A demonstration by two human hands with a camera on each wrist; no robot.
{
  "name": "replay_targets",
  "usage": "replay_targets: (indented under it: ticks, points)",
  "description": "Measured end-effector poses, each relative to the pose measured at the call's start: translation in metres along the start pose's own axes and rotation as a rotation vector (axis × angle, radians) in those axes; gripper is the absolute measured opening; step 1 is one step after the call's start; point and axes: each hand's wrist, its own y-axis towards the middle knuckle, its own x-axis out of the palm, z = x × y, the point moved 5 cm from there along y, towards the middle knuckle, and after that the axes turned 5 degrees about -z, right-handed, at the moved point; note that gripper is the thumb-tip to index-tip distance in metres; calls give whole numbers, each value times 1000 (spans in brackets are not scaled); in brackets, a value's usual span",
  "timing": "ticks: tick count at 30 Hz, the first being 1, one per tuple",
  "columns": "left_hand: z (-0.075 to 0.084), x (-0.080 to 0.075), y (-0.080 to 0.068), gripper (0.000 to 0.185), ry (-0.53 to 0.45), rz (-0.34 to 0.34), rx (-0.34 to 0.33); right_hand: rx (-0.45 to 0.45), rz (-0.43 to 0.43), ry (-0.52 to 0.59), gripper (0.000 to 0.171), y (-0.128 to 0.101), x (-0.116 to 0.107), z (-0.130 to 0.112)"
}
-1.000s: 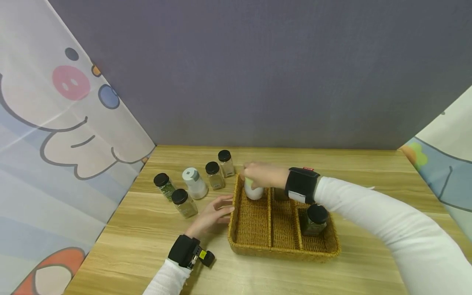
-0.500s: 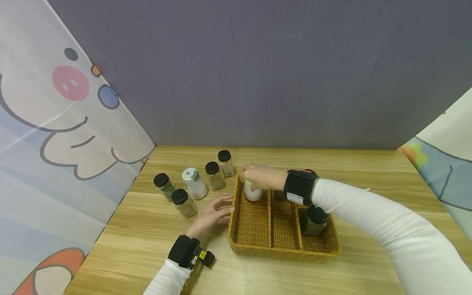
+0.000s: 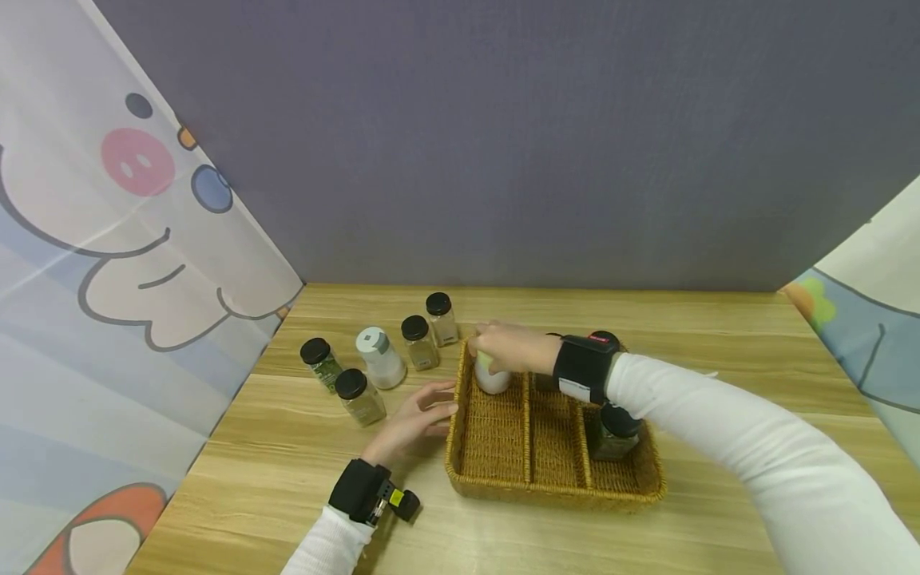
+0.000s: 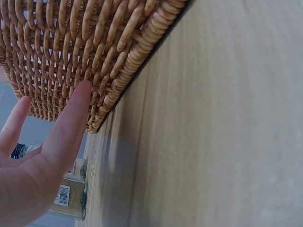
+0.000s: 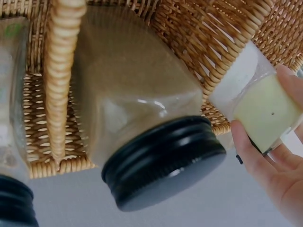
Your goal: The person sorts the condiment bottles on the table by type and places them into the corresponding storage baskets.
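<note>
Nearest on the pale wood-grain table (image 3: 517,543) is the front wall of a rectangular golden-brown woven basket (image 3: 546,494), split into three compartments. At its left side, the left hand (image 3: 410,423) has its fingers spread, a fingertip against the weave. A square glass jar with a black lid and dark green contents (image 3: 614,439) stands in the right compartment. In the left compartment's far end, the right hand (image 3: 513,345) pinches a clear container of white contents with a pale yellow-green upper part (image 5: 265,111) between thumb and fingers; whether its base touches the basket floor cannot be told. Beside it, the middle compartment holds a square glass jar of tan powder with a black lid (image 5: 137,90). Behind everything rises a plain grey panel (image 3: 539,144).
</note>
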Motion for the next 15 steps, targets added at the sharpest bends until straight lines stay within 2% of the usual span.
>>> replay_targets:
  ticks: [4, 15]
  points:
    - [0, 1, 0, 59, -3, -5, 2, -12, 12, -16, 34, 1, 1, 1]
    - [2, 1, -1, 56, 8, -5, 7, 12, -4, 36, 36, 4, 2, 4]
